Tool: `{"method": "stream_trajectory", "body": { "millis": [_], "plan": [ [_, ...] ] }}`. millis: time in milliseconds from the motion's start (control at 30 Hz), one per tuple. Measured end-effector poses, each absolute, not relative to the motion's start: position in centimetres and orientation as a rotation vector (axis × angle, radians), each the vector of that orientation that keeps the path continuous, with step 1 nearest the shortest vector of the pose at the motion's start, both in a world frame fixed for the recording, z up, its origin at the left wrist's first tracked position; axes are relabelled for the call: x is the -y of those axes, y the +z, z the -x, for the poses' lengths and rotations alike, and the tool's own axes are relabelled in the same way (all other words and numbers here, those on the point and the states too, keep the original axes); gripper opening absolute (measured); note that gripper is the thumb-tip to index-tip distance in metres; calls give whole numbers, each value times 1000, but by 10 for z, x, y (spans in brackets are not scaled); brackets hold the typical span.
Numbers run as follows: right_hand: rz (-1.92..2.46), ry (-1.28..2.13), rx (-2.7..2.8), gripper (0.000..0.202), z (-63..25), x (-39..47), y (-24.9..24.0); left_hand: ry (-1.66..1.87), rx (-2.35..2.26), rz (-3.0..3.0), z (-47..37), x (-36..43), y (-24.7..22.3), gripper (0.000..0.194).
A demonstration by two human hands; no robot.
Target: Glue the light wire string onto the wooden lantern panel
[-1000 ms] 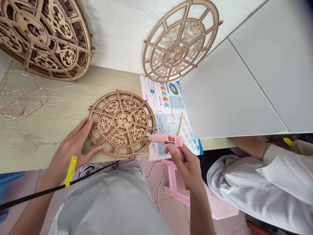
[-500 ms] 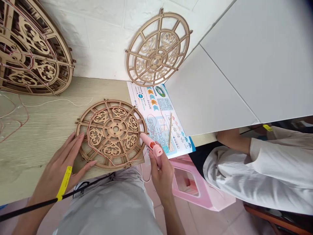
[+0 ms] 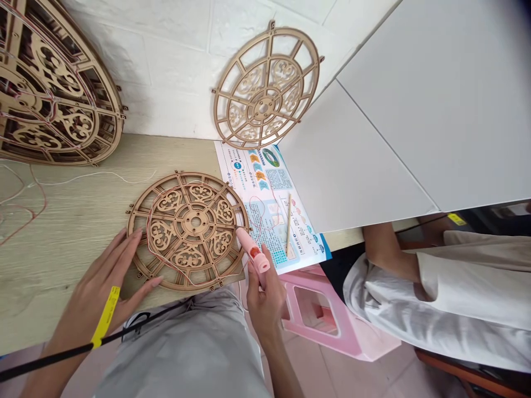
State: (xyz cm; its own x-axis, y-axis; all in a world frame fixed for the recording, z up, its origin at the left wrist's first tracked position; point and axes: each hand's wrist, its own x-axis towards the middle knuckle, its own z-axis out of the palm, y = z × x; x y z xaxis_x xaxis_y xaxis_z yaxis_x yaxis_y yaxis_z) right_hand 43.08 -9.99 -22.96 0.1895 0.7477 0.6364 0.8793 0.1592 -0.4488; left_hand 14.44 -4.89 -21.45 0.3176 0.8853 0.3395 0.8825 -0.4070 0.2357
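A round openwork wooden wheel with scroll cut-outs lies flat on the table, a thin red and white wire running over it. My left hand rests with stretched fingers on the wheel's left and lower-left rim. In my right hand is a pink hot glue gun, gripped by its handle. Its nozzle points at the wheel's right rim, close to or touching it; I cannot tell which.
Another wooden wheel leans on the white wall. A stack of wired wheels stands at left. A printed sheet with a thin stick lies beside a grey panel. Below is a pink stool; a person sits at right.
My right hand and the glue gun have shifted slightly left and down, the nozzle staying by the right rim. My left hand stays on the wheel. The view has moved a little.
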Motion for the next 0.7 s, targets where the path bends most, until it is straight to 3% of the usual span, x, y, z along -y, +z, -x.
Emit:
{"method": "stream_trajectory", "body": {
  "millis": [700],
  "plan": [
    [1583,-168,1518,60,-428,97,-237,637,-1714,-2566,-144,50,-212,85]
  ]
}}
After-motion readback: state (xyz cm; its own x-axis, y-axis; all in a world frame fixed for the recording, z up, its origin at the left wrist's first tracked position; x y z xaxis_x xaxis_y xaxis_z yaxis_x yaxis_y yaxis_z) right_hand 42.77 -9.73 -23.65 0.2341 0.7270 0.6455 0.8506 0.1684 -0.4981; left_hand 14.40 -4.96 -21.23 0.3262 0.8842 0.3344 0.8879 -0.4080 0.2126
